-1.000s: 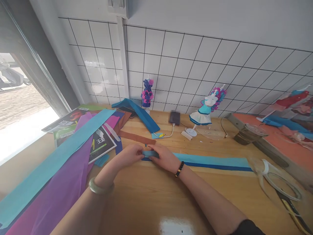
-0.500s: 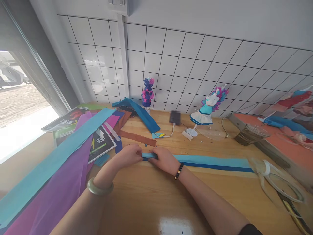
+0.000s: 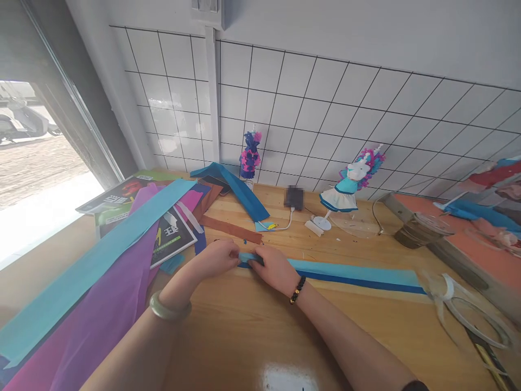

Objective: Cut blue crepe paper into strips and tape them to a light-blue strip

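Observation:
A long strip of two-tone blue crepe-like paper (image 3: 354,270), light blue above a dark blue edge, lies across the wooden table. My left hand (image 3: 220,257) pinches its left end between thumb and fingers. Just to the right, my right hand (image 3: 275,270) grips the same strip with bent fingers, leaving a short piece showing between both hands. The fingertips partly hide the paper there. Beyond my hands lies a brown strip (image 3: 234,228), apart from them.
Light blue and purple sheets (image 3: 118,288) cover magazines (image 3: 173,233) on the left. Two small dressed figures (image 3: 345,187) stand near the tiled wall, with a dark box (image 3: 293,197) and white cable between. On the right are a brown cup (image 3: 421,231) and a tape roll (image 3: 448,287).
The view has shifted slightly, so the surroundings appear a little further right. Both hands stay on the blue strip, with the light blue piece between them looking slightly narrower.

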Motion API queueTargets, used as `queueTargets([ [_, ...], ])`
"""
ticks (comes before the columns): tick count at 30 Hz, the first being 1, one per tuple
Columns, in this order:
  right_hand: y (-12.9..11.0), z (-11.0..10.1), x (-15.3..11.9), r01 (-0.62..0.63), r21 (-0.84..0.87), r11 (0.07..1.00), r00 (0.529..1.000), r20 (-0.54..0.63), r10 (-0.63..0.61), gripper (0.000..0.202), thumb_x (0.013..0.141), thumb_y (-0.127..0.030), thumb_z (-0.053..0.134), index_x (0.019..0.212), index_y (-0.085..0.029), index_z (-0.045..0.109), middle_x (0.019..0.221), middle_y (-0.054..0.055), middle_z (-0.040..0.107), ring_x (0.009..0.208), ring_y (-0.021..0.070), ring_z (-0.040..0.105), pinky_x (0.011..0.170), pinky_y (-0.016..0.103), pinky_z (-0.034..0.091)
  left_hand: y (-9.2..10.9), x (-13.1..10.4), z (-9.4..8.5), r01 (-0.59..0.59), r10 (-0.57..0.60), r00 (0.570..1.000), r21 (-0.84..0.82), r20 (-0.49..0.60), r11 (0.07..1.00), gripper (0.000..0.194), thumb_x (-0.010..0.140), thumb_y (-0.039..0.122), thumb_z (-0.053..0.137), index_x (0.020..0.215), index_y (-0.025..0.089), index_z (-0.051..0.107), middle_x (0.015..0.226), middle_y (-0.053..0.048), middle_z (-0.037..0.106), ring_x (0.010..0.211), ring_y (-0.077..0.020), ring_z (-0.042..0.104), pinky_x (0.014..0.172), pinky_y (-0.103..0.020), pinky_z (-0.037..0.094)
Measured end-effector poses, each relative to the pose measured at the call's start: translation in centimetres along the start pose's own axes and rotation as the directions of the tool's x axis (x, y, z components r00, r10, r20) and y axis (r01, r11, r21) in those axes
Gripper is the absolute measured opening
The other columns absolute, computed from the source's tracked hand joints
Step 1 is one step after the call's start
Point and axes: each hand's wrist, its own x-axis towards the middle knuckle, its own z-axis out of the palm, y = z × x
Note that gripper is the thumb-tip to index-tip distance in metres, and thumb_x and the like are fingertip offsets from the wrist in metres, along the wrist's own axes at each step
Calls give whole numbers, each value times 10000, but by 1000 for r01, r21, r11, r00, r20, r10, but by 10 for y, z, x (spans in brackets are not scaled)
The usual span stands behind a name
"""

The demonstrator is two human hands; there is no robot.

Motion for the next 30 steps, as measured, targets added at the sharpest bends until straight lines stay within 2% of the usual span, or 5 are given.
queueTargets([
  [10,-6,1,1,-3,-123,992,999,51,10,147,837,-263,503,754,-164,572,809,61,625,764,169,533,634,254,319,3,0,-3,1,-1,1000,-12,16,1000,102,692,277,516,640,190,529,670,-7,579,667,-167,517,569,-251,314],
  [17,-8,0,1,12,-173,985,998,67,-1,185,854,-292,484,754,-167,579,818,56,633,762,171,532,620,263,306,3,0,-2,-22,22,1000,-4,10,1000,132,712,300,522,696,191,594,758,-30,612,739,-186,545,616,-263,338],
  [24,-4,0,1,34,-148,988,996,81,-23,208,859,-324,480,756,-167,568,818,54,625,771,175,523,631,266,307,7,-2,-3,-57,57,998,-8,14,998,170,737,319,506,665,192,591,747,-29,592,730,-178,541,635,-263,346],
  [30,-1,-4,-1,49,-30,998,994,100,-46,199,849,-335,495,754,-173,562,788,33,612,733,154,508,616,251,310,9,-4,-4,-80,82,996,-44,35,996,188,751,312,468,638,190,557,720,-18,565,699,-164,519,620,-255,340],
])
